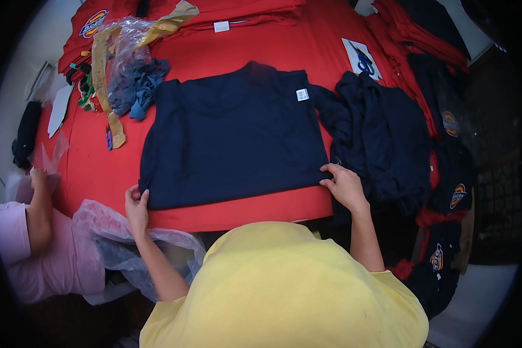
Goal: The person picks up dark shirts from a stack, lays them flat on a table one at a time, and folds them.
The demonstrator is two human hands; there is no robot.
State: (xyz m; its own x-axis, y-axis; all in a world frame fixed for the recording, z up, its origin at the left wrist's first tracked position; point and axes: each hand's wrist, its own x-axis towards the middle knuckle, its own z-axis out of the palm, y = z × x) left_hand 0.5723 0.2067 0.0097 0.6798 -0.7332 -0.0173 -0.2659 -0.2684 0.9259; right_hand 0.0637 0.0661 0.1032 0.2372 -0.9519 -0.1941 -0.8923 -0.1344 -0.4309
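A dark navy garment (232,139), folded into a rough rectangle, lies flat on a red cloth-covered table (87,180). My left hand (137,207) pinches its near left corner between thumb and fingers. At the near right corner, my right hand (343,184) grips the folded edge the same way. The near edge runs nearly straight between the two hands. A small white sticker (303,94) sits near the garment's far right corner. Close to my right hand is a loose heap of navy garments (383,139).
Scissors (362,62) lie on white paper at the far right. Fabric scraps (145,87), clear plastic, brown tape and a small blue snipper (109,138) lie at the left. Red garments (238,14) are stacked at the back. A co-worker's arm (39,214) reaches in at left beside a plastic bag (156,246).
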